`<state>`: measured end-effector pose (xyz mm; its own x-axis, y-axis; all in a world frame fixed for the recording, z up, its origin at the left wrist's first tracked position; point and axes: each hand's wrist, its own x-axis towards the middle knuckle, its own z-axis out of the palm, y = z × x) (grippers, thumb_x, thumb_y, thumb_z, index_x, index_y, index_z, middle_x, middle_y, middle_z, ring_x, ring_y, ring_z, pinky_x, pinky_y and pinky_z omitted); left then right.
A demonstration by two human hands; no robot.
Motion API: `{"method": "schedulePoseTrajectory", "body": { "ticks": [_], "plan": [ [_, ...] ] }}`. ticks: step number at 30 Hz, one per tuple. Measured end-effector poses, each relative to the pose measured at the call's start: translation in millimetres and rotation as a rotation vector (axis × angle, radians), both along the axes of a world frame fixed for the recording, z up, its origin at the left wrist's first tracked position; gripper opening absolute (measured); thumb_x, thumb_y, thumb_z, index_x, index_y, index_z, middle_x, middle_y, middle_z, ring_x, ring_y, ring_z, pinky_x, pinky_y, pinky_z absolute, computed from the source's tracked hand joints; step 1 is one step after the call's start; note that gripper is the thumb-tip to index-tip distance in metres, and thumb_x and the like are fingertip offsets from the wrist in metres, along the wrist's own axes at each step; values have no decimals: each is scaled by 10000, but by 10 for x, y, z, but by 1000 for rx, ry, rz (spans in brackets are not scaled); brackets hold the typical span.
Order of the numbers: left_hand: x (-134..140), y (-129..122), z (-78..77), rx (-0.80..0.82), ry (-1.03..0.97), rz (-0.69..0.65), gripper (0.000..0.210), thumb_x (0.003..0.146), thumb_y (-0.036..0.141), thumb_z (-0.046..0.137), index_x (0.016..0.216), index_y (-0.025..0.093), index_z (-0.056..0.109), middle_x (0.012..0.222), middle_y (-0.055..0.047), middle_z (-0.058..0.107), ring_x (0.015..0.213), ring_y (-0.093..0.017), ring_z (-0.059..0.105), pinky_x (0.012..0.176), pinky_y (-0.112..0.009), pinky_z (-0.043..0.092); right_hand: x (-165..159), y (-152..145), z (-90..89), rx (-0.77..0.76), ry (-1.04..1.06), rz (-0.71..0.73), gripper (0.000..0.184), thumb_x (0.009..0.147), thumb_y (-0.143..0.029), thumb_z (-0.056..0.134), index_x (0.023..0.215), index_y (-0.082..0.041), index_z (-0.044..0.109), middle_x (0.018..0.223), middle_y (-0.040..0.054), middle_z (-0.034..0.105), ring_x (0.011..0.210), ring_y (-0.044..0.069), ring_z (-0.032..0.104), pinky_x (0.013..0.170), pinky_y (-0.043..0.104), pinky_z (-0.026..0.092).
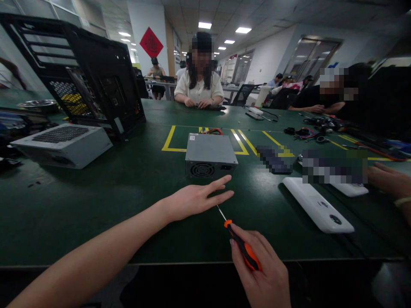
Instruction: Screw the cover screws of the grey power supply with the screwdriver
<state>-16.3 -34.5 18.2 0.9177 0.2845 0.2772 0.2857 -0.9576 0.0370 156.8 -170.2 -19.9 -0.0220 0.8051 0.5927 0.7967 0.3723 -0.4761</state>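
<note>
In my right hand (261, 265) is a screwdriver (242, 246) with an orange and black handle, its thin metal shaft pointing up and left toward my other hand. My left hand (195, 199) reaches across the green table with its fingers spread and nothing visible in them. Just beyond those fingers sits a grey computer power supply (210, 149), its fan grille and socket side facing me. Coloured wires come out behind it. Whether my left fingers touch its lower front edge, I cannot tell.
A black computer case (96, 81) stands at the left, with a second power supply (64, 145) before it. To the right lie a white device (317, 205), a dark phone (274, 160) and tangled cables (321, 128). A person's hand (390, 182) is at the right edge; another person sits opposite.
</note>
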Motion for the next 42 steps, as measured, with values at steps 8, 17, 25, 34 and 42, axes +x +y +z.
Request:
{"method": "schedulePoseTrajectory", "body": {
  "ticks": [8, 17, 25, 34, 42],
  "plan": [
    [23, -36, -12, 129, 93, -13, 498, 875, 77, 320, 1360, 158, 243, 1466, -167, 128, 1188, -225, 455, 844, -308, 499, 78, 24, 6, 81, -65, 17, 294, 788, -135, 550, 1065, -226, 588, 872, 32, 654, 765, 144, 616, 685, 264, 509],
    [36, 5, -30, 81, -140, -5, 521, 852, 42, 348, 1335, 233, 311, 1448, -136, 209, 1316, -246, 249, 1070, -472, 230, 95, 41, -43, -256, 306, -107, 247, 828, -321, 497, 1050, -248, 579, 992, 24, 670, 857, 168, 652, 746, 272, 531],
    [137, 109, -203, -1160, -748, 477, 279, 874, 330, 405, 1010, 129, 543, 960, -94, 577, 800, -154, 589, 652, -285, 496, 28, 69, -44, -200, 390, -175, 260, 818, -325, 510, 1051, -227, 575, 989, 50, 662, 852, 180, 650, 738, 290, 527],
    [179, 85, -179, -1593, -853, 458, 430, 841, 496, 425, 922, 105, 586, 873, -86, 601, 725, -120, 580, 563, -214, 454, 16, 115, -29, -102, 293, -139, 244, 817, -270, 511, 1038, -198, 584, 970, 73, 664, 835, 186, 651, 731, 300, 528],
    [60, 48, -108, -559, -654, 454, 202, 869, 299, 427, 983, 200, 562, 941, -31, 571, 800, -139, 547, 684, -280, 463, 220, 315, 53, -4, 137, -325, 249, 822, -300, 501, 1042, -212, 577, 954, 52, 664, 827, 187, 639, 734, 324, 507]
  ]
}}
